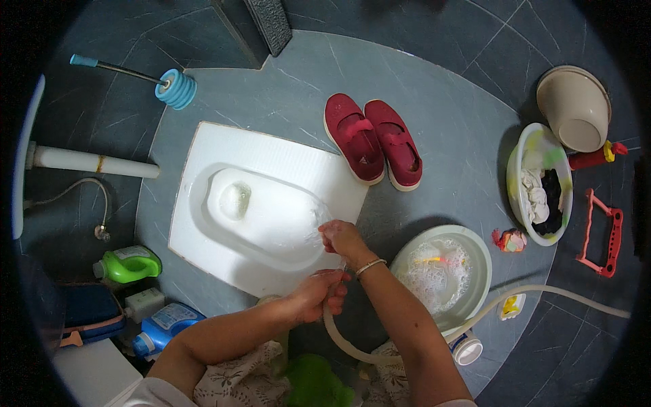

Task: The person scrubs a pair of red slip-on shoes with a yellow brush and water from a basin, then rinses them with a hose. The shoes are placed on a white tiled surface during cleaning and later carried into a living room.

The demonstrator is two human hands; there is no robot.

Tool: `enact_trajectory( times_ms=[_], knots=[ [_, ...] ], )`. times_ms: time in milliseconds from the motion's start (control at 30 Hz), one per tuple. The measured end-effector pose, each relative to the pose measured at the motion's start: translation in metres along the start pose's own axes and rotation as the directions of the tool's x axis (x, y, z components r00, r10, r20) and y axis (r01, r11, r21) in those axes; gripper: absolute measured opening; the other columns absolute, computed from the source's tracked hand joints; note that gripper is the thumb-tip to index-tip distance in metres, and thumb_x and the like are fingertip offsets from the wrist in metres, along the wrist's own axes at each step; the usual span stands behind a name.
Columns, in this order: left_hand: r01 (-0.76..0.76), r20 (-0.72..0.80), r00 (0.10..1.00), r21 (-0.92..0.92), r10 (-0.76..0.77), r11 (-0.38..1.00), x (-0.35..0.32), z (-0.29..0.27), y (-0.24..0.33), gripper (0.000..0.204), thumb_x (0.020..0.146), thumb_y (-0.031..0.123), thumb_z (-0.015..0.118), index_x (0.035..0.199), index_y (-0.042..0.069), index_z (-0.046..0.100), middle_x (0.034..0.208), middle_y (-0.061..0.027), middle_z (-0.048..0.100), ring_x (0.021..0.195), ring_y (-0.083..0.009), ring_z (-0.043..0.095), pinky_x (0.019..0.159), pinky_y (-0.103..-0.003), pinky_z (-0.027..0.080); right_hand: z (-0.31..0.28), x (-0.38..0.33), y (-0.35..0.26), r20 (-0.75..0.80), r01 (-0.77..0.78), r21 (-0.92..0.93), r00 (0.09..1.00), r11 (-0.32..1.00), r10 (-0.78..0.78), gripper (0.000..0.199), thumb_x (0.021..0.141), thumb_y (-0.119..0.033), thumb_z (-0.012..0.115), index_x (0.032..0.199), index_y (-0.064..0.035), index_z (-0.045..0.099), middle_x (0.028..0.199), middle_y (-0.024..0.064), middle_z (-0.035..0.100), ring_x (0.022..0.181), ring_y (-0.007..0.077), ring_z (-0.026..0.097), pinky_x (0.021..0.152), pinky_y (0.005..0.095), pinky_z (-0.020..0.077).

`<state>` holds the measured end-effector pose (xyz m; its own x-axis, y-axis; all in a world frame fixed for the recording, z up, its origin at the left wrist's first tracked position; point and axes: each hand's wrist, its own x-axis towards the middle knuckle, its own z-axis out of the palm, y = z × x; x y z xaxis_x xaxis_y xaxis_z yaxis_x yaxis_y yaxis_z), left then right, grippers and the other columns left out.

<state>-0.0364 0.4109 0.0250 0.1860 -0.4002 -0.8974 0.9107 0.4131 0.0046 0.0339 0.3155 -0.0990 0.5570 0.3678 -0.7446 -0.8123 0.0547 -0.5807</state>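
Observation:
A pale hose (346,344) runs up into my left hand (319,295), which is closed around it near its end. Just beyond, my right hand (344,243) has its fingers bunched together above the near right end of the white squat toilet (207,149). What these fingers hold, if anything, is hidden. Clear water (313,220) splashes beside their tips onto the toilet bowl. To the right of my right forearm stands a pale basin (483,261) with sudsy water and something orange and yellow in it.
Red shoes (393,146) stand beyond the toilet. A blue plunger (178,89) leans far left. Detergent bottles, one green (130,264) and one blue (168,324), stand at left. At right are a basin of clothes (519,193), a beige bucket (573,108) and a white tub (466,349).

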Motion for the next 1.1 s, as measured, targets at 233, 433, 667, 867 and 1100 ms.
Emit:
enact_trajectory(
  times_ms=[233, 433, 667, 867, 1100],
  knots=[
    [-0.045, -0.041, 0.998, -0.001, 0.045, 0.999, -0.003, -0.006, 0.012, 0.027, 0.097, 0.028, 0.042, 0.109, 0.004, 0.049, 0.069, -0.0014, 0.042, 0.053, -0.0124, 0.034, 0.049, -0.029, 0.030, -0.004, -0.009, -0.015, 0.022, -0.004, -0.004, 1.000, 1.000, 0.004, 0.018, 0.092, -0.015, 0.052, 0.101, -0.0020, 0.060, 0.074, 0.0006, 0.055, 0.063, 0.0082, 0.052, 0.057, 0.0221, 0.0439],
    [-0.099, -0.079, 0.992, 0.024, 0.101, 0.995, 0.002, -0.013, 0.016, 0.027, 0.098, 0.027, 0.043, 0.111, 0.004, 0.048, 0.071, -0.0020, 0.042, 0.054, -0.0129, 0.035, 0.051, -0.030, 0.033, -0.031, 0.007, -0.002, 0.460, 0.621, -0.744, 0.744, 0.247, -0.485, 0.033, 0.093, -0.028, 0.051, 0.106, 0.0008, 0.060, 0.097, 0.0171, 0.063, 0.085, 0.0280, 0.060, 0.080, 0.0367, 0.0477],
    [-0.316, -0.123, 0.942, -0.022, 0.311, 0.949, 0.032, -0.043, 0.022, 0.029, 0.098, 0.027, 0.041, 0.113, 0.003, 0.047, 0.079, -0.0063, 0.054, 0.065, -0.0179, 0.049, 0.056, -0.033, 0.041, 0.013, -0.080, -0.022, 0.232, 0.233, -0.612, 0.966, 0.756, -0.110, 0.057, 0.092, -0.034, 0.050, 0.135, 0.0009, 0.037, 0.113, 0.0234, 0.055, 0.106, 0.0318, 0.055, 0.093, 0.0357, 0.0418],
    [-0.269, -0.381, 0.819, 0.405, 0.429, 0.874, 0.049, -0.018, 0.041, 0.045, 0.092, 0.020, 0.052, 0.132, 0.004, 0.038, 0.121, -0.0173, 0.048, 0.102, -0.0278, 0.054, 0.081, -0.038, 0.049, 0.005, -0.145, -0.040, 0.267, 0.286, -0.832, 0.958, 0.476, -0.108, 0.053, 0.090, -0.013, 0.047, 0.137, 0.0026, 0.030, 0.094, 0.0254, 0.061, 0.082, 0.0372, 0.062, 0.076, 0.0412, 0.0498],
    [-0.278, 0.559, 0.301, 0.826, 0.773, -0.490, 0.079, 0.046, 0.111, 0.065, 0.078, 0.013, 0.062, 0.137, 0.015, 0.036, 0.134, -0.0236, 0.036, 0.122, -0.0397, 0.039, 0.100, -0.045, 0.037, -0.052, -0.178, -0.062, 0.067, 0.173, -0.961, 0.903, 0.215, -0.425, 0.047, 0.082, -0.003, 0.045, 0.129, 0.0028, 0.042, 0.082, 0.0268, 0.061, 0.073, 0.0409, 0.061, 0.066, 0.0469, 0.0496]
  ],
)
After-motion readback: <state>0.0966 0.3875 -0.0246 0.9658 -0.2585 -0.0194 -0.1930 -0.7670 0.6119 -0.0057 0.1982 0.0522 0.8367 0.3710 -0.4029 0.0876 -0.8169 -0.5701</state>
